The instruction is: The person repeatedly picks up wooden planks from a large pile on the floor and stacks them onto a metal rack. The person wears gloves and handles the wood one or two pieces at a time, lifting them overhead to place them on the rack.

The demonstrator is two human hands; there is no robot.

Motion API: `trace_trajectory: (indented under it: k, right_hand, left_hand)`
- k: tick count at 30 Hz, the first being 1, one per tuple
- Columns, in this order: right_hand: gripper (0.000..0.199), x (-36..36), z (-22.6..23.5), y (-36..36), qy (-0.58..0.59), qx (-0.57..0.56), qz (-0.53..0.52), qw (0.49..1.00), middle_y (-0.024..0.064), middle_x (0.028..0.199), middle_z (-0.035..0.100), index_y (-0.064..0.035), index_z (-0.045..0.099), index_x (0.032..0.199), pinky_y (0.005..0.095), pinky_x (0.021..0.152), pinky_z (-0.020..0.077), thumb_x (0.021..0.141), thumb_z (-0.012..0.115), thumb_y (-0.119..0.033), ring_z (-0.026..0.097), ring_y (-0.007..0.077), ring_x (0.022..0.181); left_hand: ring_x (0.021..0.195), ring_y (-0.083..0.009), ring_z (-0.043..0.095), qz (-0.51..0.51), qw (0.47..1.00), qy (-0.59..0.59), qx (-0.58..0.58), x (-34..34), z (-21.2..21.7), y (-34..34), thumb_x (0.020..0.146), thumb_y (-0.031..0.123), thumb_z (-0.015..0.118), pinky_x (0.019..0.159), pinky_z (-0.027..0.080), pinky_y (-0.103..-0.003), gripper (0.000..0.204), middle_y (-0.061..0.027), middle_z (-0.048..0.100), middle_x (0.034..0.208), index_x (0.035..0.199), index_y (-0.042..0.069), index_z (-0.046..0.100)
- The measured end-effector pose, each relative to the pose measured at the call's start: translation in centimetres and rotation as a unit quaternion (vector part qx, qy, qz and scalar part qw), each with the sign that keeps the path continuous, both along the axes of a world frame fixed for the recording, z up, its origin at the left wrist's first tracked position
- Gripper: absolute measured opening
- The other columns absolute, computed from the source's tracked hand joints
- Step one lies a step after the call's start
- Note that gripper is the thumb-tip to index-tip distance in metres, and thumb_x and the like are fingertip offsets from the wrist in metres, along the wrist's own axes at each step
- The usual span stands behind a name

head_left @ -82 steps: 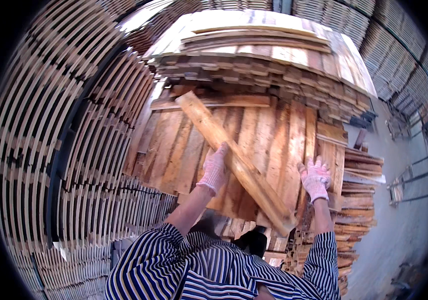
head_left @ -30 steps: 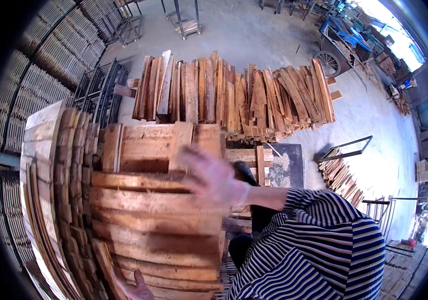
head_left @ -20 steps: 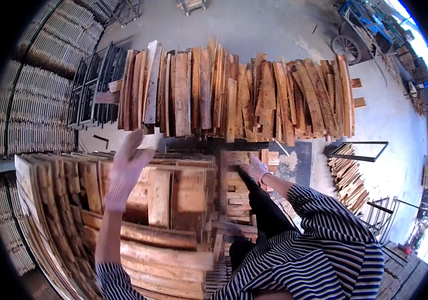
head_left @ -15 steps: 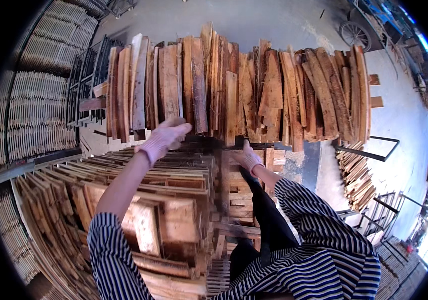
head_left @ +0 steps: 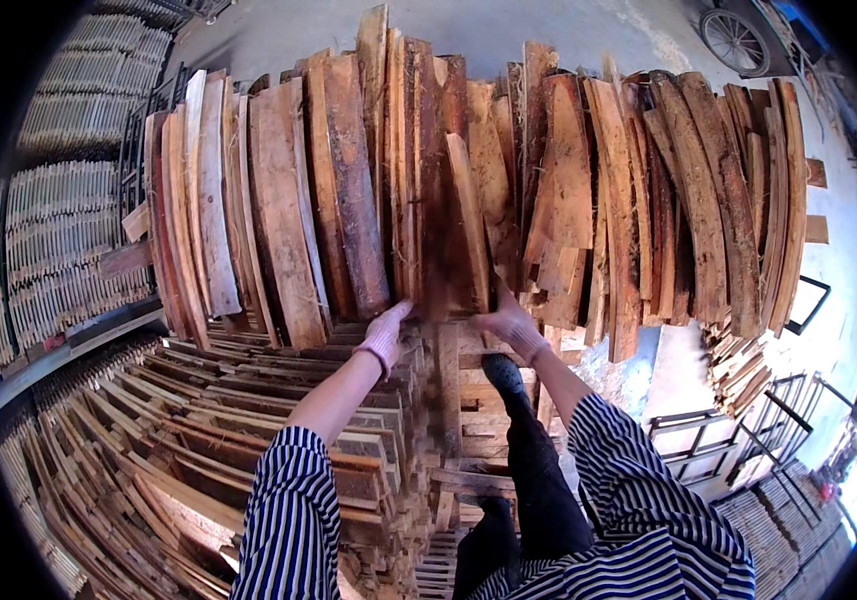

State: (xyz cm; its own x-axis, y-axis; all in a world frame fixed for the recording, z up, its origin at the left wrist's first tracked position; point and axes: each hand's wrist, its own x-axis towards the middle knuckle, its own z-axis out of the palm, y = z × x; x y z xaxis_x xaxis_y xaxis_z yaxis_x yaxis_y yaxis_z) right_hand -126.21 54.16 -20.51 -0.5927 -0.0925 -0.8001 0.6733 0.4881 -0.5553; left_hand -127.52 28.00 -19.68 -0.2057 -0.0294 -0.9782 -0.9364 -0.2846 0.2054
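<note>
A wide row of rough wooden boards [head_left: 293,210], some with bark edges, stands on edge across the front of me. My right hand [head_left: 510,328], in a pale pink glove, is closed at the near end of a short narrow board [head_left: 469,215], which leans slightly. My left hand [head_left: 384,338], gloved alike, reaches to the near ends of the boards just left of the middle. Its thumb points up toward them, while its other fingers are mostly hidden. Between the hands, a dark reddish strip of wood is blurred.
Low at the left lies a big stack of spaced boards [head_left: 178,425]. Beneath my legs are wooden slats [head_left: 478,405]. More stacked wood [head_left: 63,220] lines the far left. Black metal frames [head_left: 708,440] and a loose wood pile [head_left: 738,370] lie right, a spoked wheel [head_left: 735,42] far right.
The row of boards appears larger and nearer. My left hand has moved right and down to the board ends beside my right hand. The short narrow board has tilted.
</note>
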Motion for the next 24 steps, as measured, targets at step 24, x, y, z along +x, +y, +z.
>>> trace_trajectory:
  k: [24]
  right_hand:
    - [0.103, -10.5, 17.7, 2.2, 0.003, -0.203, -0.088, 0.975, 0.0245, 0.145, 0.052, 0.0000, 0.022, 0.160, 0.0479, 0.120, 0.0373, 0.085, 0.082, -0.037, 0.051, 0.0370, 0.134]
  left_hand:
    - [0.138, -0.0274, 0.050, -0.164, 0.954, 0.247, -0.048, -14.8, 13.3, 12.4, 0.092, 0.051, 0.072, 0.116, 0.038, -0.039, 0.087, -0.0173, 0.053, 0.151, 0.151, -0.005, 0.043]
